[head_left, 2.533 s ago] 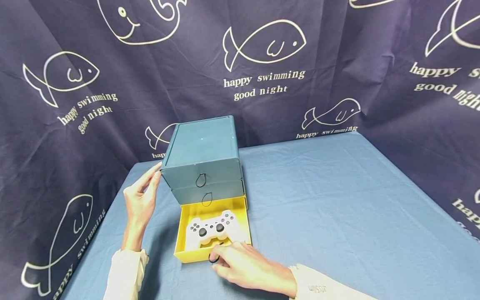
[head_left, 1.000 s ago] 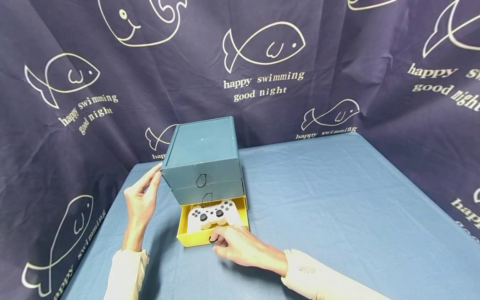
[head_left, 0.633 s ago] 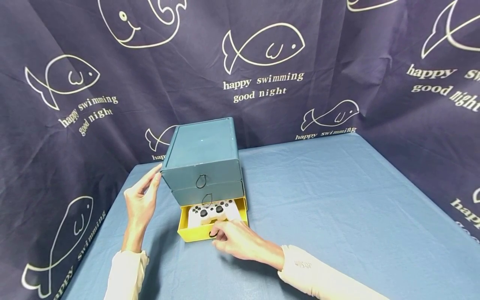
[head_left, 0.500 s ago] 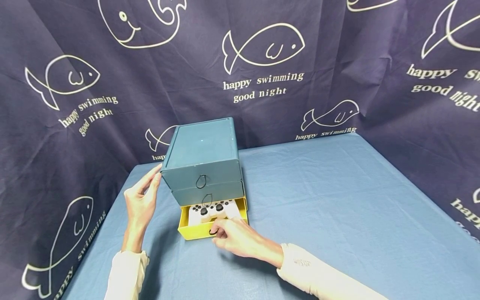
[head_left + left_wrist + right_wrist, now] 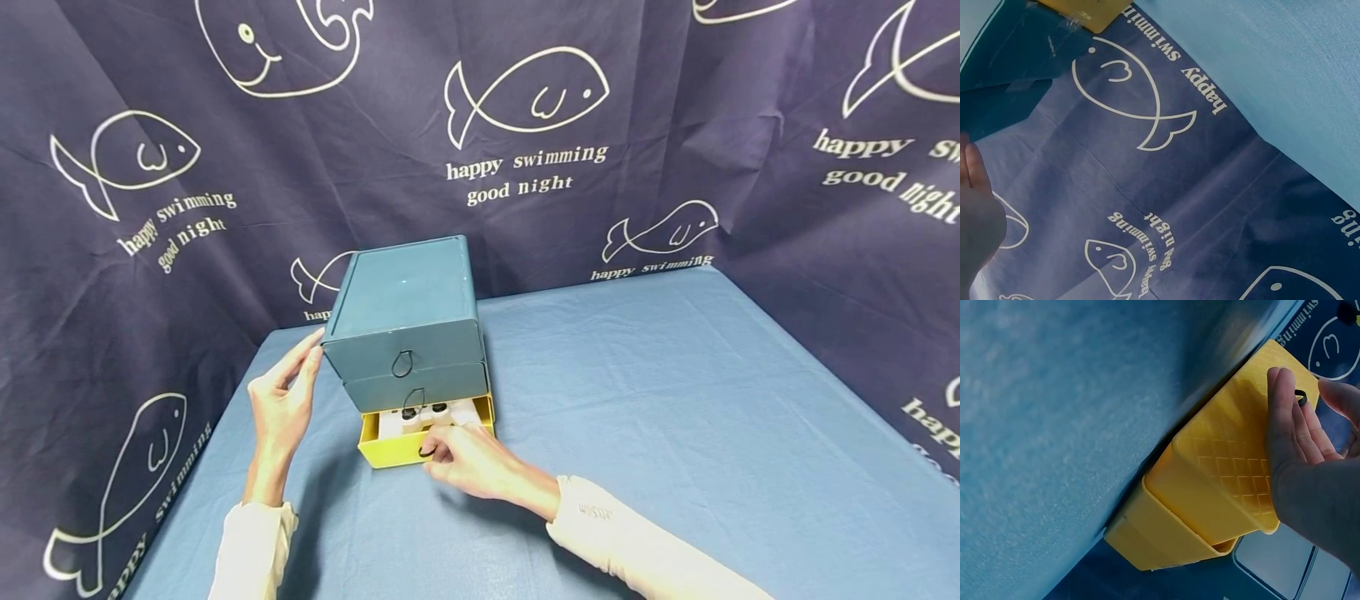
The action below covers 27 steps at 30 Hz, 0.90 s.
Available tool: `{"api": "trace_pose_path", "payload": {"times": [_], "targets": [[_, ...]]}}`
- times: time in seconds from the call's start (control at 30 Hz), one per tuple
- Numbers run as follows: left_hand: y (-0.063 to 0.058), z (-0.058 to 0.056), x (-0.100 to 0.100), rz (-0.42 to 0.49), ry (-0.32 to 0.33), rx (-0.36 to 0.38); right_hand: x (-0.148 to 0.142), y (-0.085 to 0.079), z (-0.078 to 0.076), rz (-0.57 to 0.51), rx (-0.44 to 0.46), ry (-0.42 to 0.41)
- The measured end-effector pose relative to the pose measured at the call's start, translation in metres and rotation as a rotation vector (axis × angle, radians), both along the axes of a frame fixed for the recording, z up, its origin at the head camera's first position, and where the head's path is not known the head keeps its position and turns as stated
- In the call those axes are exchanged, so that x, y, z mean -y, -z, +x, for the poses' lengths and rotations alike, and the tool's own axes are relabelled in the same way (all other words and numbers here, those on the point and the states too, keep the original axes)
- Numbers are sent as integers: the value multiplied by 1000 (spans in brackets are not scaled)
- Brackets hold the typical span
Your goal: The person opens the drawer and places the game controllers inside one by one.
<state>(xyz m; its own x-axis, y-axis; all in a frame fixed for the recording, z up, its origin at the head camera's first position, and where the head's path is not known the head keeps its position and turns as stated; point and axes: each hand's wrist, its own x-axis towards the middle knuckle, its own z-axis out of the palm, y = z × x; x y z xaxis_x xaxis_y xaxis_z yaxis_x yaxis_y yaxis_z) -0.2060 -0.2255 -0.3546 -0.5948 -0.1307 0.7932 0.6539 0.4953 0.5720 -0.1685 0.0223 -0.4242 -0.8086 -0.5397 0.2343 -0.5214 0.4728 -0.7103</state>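
Note:
A small drawer unit (image 5: pixel 405 287) has two shut blue drawers above a yellow bottom drawer (image 5: pixel 386 453), which is partly pulled out. In the yellow drawer lies a white game controller (image 5: pixel 391 424); its rear part is hidden under the drawers above. My right hand (image 5: pixel 480 467) holds the yellow drawer's black loop handle (image 5: pixel 1301 397) at the front panel. At the unit's upper left front corner, my left hand (image 5: pixel 282 404) touches the side with its fingers extended. Only part of that hand's fingers (image 5: pixel 974 169) shows in the left wrist view.
Black loops hang on the upper blue drawer (image 5: pixel 405 350) and the middle blue drawer (image 5: pixel 416 386). Blue cloth (image 5: pixel 637 417) covers the table. Behind it and at both sides hangs a dark curtain (image 5: pixel 525 225) with white fish prints.
The yellow drawer has slid inward under the blue ones, taking the controller with it. My right hand has moved away from me with the loop. My left hand stays at the corner.

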Motion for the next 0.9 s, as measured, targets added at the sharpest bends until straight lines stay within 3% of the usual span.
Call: {"api": "trace_pose_path", "payload": {"times": [0.27, 0.9], "targets": [[1, -1, 1, 3, -9, 1, 0, 1, -9, 14, -67, 17], [8, -8, 7, 2, -19, 18, -2, 1, -22, 16, -22, -16]]}}
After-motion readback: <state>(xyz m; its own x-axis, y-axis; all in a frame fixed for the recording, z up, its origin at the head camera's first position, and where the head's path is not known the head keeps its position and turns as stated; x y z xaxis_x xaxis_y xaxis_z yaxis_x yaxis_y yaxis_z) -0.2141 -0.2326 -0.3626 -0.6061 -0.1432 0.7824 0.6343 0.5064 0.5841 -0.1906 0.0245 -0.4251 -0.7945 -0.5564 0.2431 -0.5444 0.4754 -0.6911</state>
